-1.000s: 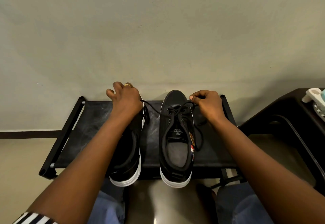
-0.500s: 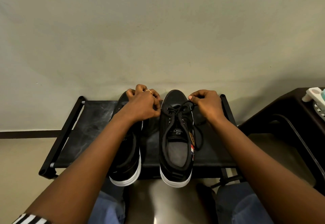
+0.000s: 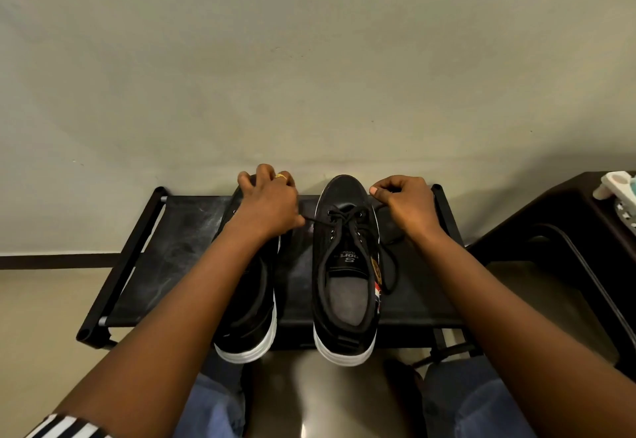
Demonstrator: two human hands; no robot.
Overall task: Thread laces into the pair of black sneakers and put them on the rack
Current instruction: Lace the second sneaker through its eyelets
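Hands (image 3: 266, 201) (image 3: 407, 205) curl, pinching lace (image 3: 344, 219) ends above sneakers (image 3: 346, 275).

The only print that can be read stands on the tongue label of the right-hand black low-top sneaker with a white sole (image 3: 345, 265): a large white letter "S" (image 3: 349, 260), seen upside down from this view, with a line of smaller white lettering beside it that is too small and blurred to make out. A round gold-coloured badge (image 3: 375, 268) on the same shoe's side bears marks that cannot be read.
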